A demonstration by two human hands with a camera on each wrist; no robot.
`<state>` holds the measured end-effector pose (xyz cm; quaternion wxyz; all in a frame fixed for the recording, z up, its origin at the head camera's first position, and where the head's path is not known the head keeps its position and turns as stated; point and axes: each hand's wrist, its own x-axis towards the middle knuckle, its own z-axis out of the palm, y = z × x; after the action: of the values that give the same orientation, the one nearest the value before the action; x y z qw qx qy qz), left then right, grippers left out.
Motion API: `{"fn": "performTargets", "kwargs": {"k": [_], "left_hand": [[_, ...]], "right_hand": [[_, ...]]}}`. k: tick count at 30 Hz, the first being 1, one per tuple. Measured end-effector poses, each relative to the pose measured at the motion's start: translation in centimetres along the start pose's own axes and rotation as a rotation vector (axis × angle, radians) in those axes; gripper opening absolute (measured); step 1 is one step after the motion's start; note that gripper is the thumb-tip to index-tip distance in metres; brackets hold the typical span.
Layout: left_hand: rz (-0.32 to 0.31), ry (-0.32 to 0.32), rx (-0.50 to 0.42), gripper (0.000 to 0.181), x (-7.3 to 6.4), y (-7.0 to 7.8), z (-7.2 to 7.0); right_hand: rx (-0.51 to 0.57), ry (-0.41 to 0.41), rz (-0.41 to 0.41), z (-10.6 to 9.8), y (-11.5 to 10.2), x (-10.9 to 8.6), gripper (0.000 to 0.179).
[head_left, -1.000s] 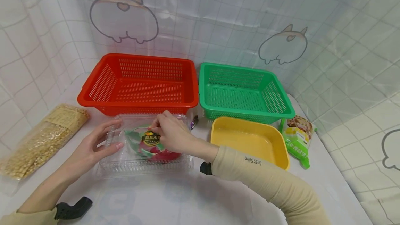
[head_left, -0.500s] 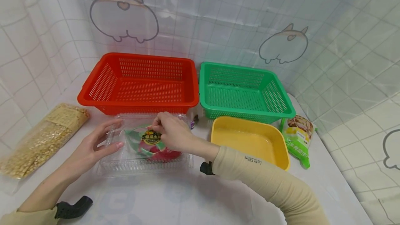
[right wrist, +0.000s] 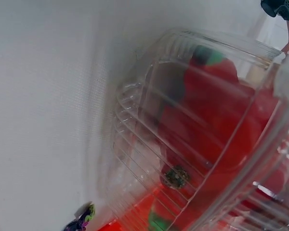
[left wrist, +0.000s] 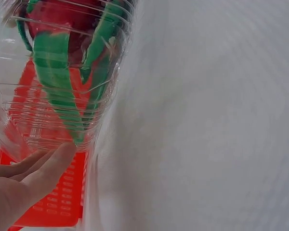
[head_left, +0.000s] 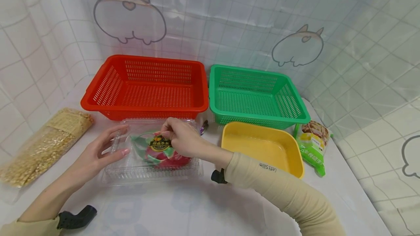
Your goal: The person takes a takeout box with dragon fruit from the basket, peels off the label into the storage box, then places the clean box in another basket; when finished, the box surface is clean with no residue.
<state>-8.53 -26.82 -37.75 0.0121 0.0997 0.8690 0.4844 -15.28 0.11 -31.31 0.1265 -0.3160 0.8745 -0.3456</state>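
A clear plastic fruit box [head_left: 151, 176] lies lidded in front of the red basket. Inside it is a red and green dragon fruit [head_left: 174, 161]; red fruit also fills the box in the right wrist view. My left hand [head_left: 95, 152] holds the box's left end, thumb toward the front and fingers toward the back. The box end and my left fingertips [left wrist: 65, 149] meet in the left wrist view. My right hand [head_left: 183, 139] bends over the lid, thumb and finger pinching at the upper edge of a black and gold label [head_left: 160, 145]. Its fingertips are partly hidden.
Behind the box stands a red basket [head_left: 147, 114], with a green basket [head_left: 256, 118] to its right. A yellow tub [head_left: 262, 145] sits near my right forearm. A bag of yellow kernels [head_left: 49, 148] lies left; a green snack packet [head_left: 311, 146] lies right. A small purple-wrapped item [head_left: 204, 127] is beside the box.
My right hand has turned slightly and shifted a little to the right, so more of the label's lettering shows. My left hand and the box have stayed in place.
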Motion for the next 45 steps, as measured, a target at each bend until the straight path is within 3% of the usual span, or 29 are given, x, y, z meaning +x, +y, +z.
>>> {"fn": "performTargets", "kwargs": {"k": [45], "left_hand": [[0.043, -0.004, -0.026, 0.068, -0.04, -0.03, 0.08]], "right_hand": [[0.310, -0.024, 0.128, -0.86, 0.69, -0.32, 0.008]]}}
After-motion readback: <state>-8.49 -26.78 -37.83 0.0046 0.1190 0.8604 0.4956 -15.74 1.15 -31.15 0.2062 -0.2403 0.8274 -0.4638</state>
